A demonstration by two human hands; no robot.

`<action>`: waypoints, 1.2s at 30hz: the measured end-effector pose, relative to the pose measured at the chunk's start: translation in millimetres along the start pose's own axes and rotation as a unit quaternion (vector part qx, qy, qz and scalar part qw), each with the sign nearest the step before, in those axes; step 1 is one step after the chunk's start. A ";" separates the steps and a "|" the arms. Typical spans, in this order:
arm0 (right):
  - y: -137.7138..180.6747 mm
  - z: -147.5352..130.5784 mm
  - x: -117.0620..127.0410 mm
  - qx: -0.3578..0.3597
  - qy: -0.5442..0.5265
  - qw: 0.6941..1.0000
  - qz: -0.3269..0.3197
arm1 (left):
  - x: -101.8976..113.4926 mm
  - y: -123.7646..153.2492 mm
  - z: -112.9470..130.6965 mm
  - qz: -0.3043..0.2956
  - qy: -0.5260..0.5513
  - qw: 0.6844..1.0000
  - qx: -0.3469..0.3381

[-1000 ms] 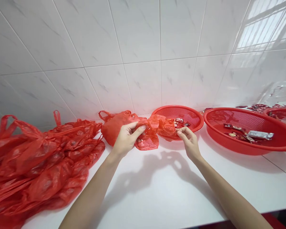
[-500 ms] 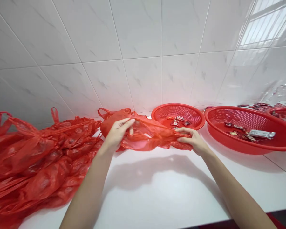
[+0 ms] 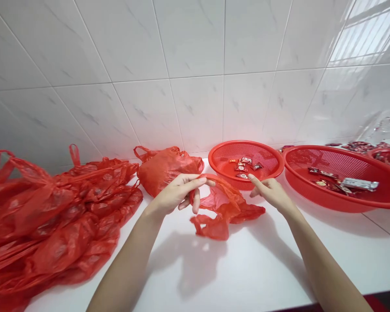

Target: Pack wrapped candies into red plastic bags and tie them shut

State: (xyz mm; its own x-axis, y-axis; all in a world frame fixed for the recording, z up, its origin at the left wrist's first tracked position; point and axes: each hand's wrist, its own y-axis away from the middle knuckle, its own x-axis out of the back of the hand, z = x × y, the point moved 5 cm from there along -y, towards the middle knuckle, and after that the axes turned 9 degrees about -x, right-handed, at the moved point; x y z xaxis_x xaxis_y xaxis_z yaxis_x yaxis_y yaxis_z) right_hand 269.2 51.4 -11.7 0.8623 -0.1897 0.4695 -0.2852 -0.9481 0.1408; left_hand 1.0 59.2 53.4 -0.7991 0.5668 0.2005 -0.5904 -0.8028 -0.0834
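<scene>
Logged at centre, over the white worktop [image 3: 240, 277]: a loose red bag [image 3: 230, 209], crumpled, caught along one edge by the left hand [image 3: 177, 191]. At that hand: fingers half curled, with a strip of plastic looped about them. At the right hand [image 3: 273, 193]: index finger and thumb side toward the bag, grip slack; nothing seen held.

Key relation: from the left hand, bag trailing rightward and back toward the body, long axis roughly crosswise, right tip below the right hand in view. Nearer of the two: left, in contact. For the right: close by; contact not seen, depth hard to judge from this angle.

Beyond the hands, near the tiled wall [image 3: 195, 108]: bulging red bag [image 3: 164, 171] at left, small red basket [image 3: 225, 152] with wrapped pieces [image 3: 241, 168] at right. Farther right: larger red basket [image 3: 312, 197]. Far left: heap of red bags [image 3: 61, 221].
</scene>
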 end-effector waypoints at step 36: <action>29.4 -44.2 -34.4 -0.090 -0.483 0.868 -0.071 | -68.7 -70.1 -45.2 0.151 -0.109 0.980 -0.067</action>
State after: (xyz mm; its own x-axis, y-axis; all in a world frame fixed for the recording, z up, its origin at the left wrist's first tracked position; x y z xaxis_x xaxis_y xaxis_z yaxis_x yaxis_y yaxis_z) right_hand 212.7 41.3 14.8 0.8184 -0.2817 -0.5009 -0.1329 -0.9408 0.3119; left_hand 92.2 84.9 1.3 -0.9053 0.2415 0.3493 -0.3512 -0.8883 -0.2961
